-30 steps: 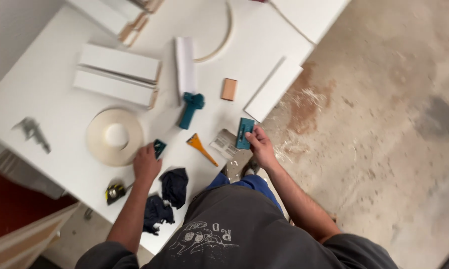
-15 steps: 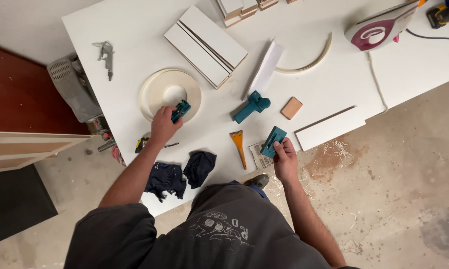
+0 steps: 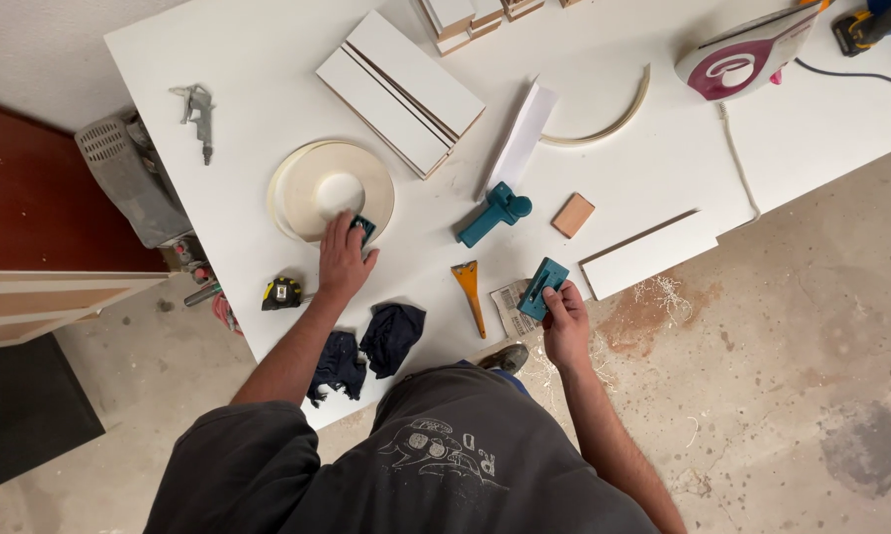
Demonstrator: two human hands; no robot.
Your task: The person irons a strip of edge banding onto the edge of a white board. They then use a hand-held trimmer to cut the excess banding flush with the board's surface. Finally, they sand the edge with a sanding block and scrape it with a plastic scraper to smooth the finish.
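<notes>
While the left hand (image 3: 344,259) rests on the lower right rim of the cream roll of edge banding (image 3: 330,190), its fingers (image 3: 339,229) are curled over a small teal block (image 3: 364,228), gripping it at the roll's 4 o'clock. The right hand (image 3: 566,326) is closed on a flat teal trimmer (image 3: 543,287), held at the near edge of the white worktop (image 3: 248,89), just over a grey sheet of sandpaper (image 3: 510,307).

Judged from this, the step in hand is a pick-up of two small tools at once, one from each side. The next move calls for a clean lift of each hand without dragging the roll or the paper along.

At 9 o'clock of the trimmer lies an orange-handled scraper (image 3: 467,294); at 11 o'clock a teal handled tool (image 3: 493,214); at 1 o'clock a small wood block (image 3: 572,215); at 3 o'clock a white panel strip (image 3: 649,253) overhanging the edge. Two dark rags (image 3: 371,346) lie between the arms, and a tape measure (image 3: 282,293) sits at the left edge. Open room is best in the middle, between roll and teal tool; the near edge is crowded, so things could slip to the floor (image 3: 792,346).
</notes>
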